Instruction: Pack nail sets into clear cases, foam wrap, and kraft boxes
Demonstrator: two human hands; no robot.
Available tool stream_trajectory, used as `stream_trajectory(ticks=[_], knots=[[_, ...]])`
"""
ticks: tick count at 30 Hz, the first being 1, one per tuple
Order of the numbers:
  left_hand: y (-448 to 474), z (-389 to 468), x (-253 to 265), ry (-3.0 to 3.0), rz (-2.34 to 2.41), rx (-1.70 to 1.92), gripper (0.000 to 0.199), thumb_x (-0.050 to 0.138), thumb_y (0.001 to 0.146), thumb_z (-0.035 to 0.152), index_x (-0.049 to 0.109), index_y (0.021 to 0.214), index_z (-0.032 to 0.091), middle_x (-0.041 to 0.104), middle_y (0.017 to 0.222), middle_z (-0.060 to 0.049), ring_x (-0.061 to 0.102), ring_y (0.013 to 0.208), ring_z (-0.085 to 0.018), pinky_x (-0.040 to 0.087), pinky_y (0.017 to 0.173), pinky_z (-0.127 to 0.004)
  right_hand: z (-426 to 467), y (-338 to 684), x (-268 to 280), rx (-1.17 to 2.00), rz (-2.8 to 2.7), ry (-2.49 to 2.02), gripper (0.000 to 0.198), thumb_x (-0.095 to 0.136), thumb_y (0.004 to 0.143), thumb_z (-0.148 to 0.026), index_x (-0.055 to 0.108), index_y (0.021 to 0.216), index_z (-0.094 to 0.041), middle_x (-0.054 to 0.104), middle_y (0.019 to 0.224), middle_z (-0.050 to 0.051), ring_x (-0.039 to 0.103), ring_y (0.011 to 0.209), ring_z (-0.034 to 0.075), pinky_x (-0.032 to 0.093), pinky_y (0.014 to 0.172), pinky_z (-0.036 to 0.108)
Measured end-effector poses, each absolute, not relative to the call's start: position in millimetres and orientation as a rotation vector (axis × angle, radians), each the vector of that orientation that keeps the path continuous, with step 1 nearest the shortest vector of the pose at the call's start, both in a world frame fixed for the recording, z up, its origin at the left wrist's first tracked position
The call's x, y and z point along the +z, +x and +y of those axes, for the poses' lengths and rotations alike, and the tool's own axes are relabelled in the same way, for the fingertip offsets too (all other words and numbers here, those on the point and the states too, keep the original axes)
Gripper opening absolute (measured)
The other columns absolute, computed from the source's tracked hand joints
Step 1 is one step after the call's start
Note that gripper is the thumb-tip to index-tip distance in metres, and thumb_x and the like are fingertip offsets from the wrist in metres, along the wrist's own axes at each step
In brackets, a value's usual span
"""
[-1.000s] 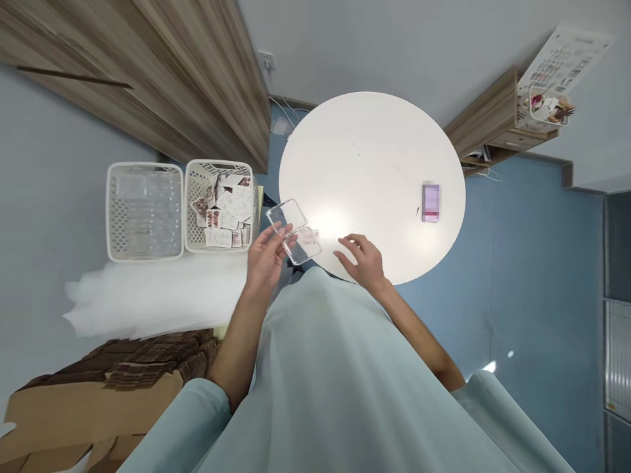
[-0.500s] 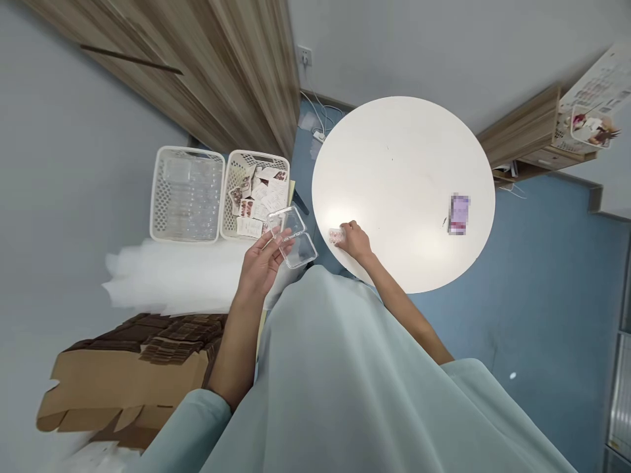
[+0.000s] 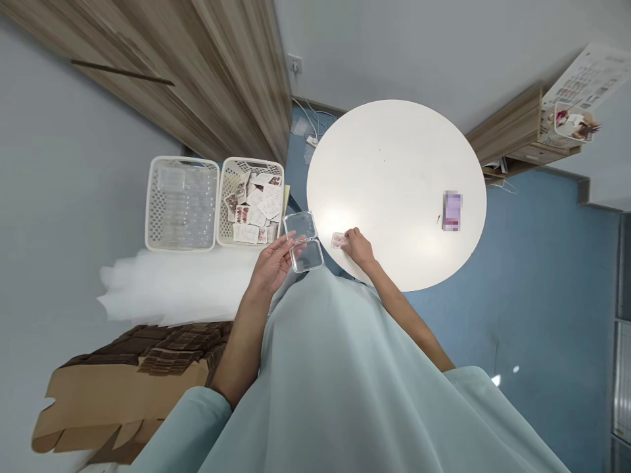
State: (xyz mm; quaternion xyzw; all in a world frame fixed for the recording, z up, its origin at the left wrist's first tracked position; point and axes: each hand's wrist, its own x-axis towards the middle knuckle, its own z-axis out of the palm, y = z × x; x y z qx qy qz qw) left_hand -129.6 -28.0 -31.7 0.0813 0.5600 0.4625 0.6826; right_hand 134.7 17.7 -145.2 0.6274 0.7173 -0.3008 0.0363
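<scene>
In my left hand [image 3: 274, 264] is a clear plastic box [image 3: 307, 256], its hinged lid lying open. The fingers pinch it near the hinge, just off the left edge of the round white table [image 3: 394, 157]. My right hand [image 3: 359, 247] is closed on a small card with a pinkish-red pattern [image 3: 338, 240], held over the near-left part of the table. What exactly is printed or mounted on the card is too small to make out. A short gap separates the box from the card.
Left of the table stand a white basket of clear boxes [image 3: 162, 223] and a white basket of printed cards [image 3: 224, 226]. White wrapping [image 3: 167, 286] and flattened cardboard boxes [image 3: 113, 397] lie nearer. A blurred purple item [image 3: 452, 211] sits at the table's right.
My left hand has carried the open box rightward, nearer the table edge and the card. The card in my right hand has turned to show its patterned face more flatly.
</scene>
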Motion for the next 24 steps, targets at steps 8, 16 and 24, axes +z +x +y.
stream_trajectory(ticks=[8, 16, 24], knots=[[-81.0, -15.3, -23.7, 0.277, 1.192, 0.943, 0.035, 0.08, 0.093, 0.026, 0.072, 0.125, 0.014, 0.074, 0.135, -0.019, 0.077, 0.114, -0.026, 0.058, 0.111, -0.046, -1.5, 193.9, -108.9, -1.161, 2.144, 2.376, 0.021, 0.047, 0.106, -0.031, 0.062, 0.117, -0.024, 0.072, 0.114, 0.005, 0.067, 0.084, 0.019, 0.049, 0.076, 0.032], [-31.7, -1.7, -20.7, 0.344, 1.158, 0.848, 0.038, 0.081, 0.093, 0.028, 0.072, 0.126, 0.013, 0.072, 0.138, -0.02, 0.078, 0.113, -0.026, 0.058, 0.11, -0.044, -6.7, 249.0, -28.0, -1.539, 2.128, 2.844, 0.031, 0.06, 0.101, -0.051, 0.064, 0.117, -0.025, 0.073, 0.113, 0.006, 0.069, 0.071, 0.016, 0.055, 0.072, 0.034], [8.5, 3.9, -18.6, 0.378, 1.13, 0.787, 0.039, 0.083, 0.09, 0.028, 0.073, 0.124, 0.012, 0.079, 0.124, -0.018, 0.079, 0.109, -0.026, 0.06, 0.107, -0.043, -8.2, 247.4, 15.4, -1.961, 2.344, 2.275, 0.031, 0.067, 0.099, -0.056, 0.072, 0.109, -0.027, 0.075, 0.096, 0.001, 0.068, 0.064, 0.014, 0.054, 0.065, 0.031]])
